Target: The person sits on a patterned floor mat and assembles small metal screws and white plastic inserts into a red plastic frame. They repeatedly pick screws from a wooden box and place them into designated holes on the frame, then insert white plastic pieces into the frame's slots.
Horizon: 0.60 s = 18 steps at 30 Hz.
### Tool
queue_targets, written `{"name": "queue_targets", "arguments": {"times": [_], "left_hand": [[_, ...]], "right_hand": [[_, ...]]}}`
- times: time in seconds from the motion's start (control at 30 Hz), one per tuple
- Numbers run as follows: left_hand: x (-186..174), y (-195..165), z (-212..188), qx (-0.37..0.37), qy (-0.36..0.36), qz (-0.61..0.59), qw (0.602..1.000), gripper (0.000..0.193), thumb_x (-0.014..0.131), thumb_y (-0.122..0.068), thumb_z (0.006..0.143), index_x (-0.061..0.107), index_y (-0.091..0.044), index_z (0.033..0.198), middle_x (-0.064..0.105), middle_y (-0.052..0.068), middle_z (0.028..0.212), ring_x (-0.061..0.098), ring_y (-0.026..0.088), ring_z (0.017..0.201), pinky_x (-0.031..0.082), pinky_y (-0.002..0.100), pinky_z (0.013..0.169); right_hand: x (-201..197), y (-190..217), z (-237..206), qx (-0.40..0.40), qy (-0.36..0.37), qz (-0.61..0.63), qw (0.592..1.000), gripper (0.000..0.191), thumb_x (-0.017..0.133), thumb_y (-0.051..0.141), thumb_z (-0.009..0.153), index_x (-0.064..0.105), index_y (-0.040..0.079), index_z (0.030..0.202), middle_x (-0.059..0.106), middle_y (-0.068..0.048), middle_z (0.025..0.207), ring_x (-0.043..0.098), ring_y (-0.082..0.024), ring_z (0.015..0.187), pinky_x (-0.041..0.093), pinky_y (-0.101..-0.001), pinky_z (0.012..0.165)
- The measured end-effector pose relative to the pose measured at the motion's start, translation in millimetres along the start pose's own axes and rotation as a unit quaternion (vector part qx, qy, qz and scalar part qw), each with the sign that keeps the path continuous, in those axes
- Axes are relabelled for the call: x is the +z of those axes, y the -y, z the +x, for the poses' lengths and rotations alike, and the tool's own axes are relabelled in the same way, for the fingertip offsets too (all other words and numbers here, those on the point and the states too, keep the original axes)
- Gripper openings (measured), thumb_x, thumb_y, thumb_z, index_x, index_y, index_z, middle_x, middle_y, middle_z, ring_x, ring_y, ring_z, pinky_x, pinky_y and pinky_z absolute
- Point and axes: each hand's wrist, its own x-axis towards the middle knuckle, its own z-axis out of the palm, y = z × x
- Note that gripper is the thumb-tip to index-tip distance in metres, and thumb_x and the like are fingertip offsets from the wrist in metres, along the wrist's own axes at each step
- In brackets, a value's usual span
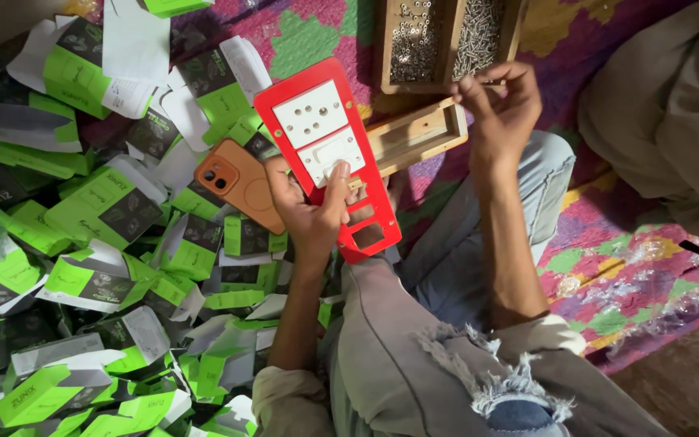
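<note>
My left hand grips a long red plastic panel fitted with a white socket module and a white switch module; my thumb presses on the switch module. The panel's lower part has empty rectangular cut-outs. My right hand is raised to the right of the panel with its fingertips pinched together at the edge of a wooden tray of screws. What it pinches is too small to make out.
A smaller, empty wooden box lies behind the panel. An orange phone rests among several green, black and white cardboard packages heaped on the left. A patterned mat covers the floor. Another person's clothed leg is at right.
</note>
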Motion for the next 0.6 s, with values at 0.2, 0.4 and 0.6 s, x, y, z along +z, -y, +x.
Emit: {"name": "queue_targets", "arguments": {"times": [0.2, 0.4, 0.6], "left_hand": [[-2, 7, -2, -0.01, -0.012, 0.006, 1.0, 0.032, 0.066, 0.005, 0.097, 0.04, -0.003, 0.114, 0.067, 0.014, 0.099, 0.061, 0.007, 0.063, 0.048, 0.023, 0.05], [-5, 21, -4, 0.077, -0.006, 0.086, 0.993, 0.034, 0.072, 0.004, 0.1, 0.043, 0.001, 0.116, 0.067, 0.016, 0.109, 0.068, 0.014, 0.094, 0.058, 0.028, 0.083], [-6, 30, -8, 0.107, -0.004, 0.13, 0.986, 0.037, 0.077, 0.002, 0.095, 0.046, 0.004, 0.114, 0.07, 0.016, 0.108, 0.07, 0.015, 0.096, 0.058, 0.029, 0.086]], "right_hand": [[20, 7, -44, 0.065, 0.046, 0.038, 0.996, 0.014, 0.075, -0.003, 0.1, 0.064, 0.0, 0.108, 0.072, -0.013, 0.097, 0.072, -0.018, 0.087, 0.059, -0.0288, 0.079], [41, 37, -74, 0.133, 0.13, 0.045, 0.982, 0.008, 0.072, -0.005, 0.095, 0.065, -0.006, 0.1, 0.073, -0.016, 0.096, 0.072, -0.019, 0.068, 0.06, -0.0311, 0.059], [60, 45, -84, 0.048, 0.154, -0.008, 0.987, 0.008, 0.069, -0.011, 0.099, 0.065, -0.008, 0.105, 0.071, -0.015, 0.101, 0.069, -0.015, 0.073, 0.055, -0.0252, 0.059]]}}
